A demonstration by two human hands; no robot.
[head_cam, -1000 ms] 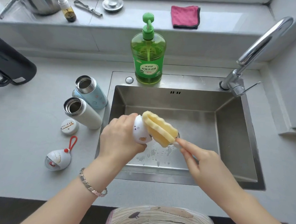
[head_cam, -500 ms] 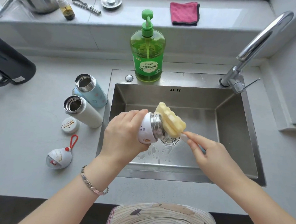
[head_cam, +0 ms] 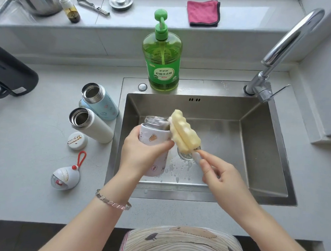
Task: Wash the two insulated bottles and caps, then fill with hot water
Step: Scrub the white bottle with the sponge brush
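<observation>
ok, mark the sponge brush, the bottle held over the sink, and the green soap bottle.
sponge brush [head_cam: 185, 132]: head view, middle of the yellow foam head.
held bottle [head_cam: 151, 137]: head view, white body just below the steel neck.
soap bottle [head_cam: 163, 73]: head view, front label.

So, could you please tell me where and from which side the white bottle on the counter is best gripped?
Grip the white bottle round its plain body, below the steel neck, coming from the sink side. It seems to stand upright, open-mouthed; the blue bottle crowds it behind and a flat cap lies beside its base, so that side looks freest.
</observation>
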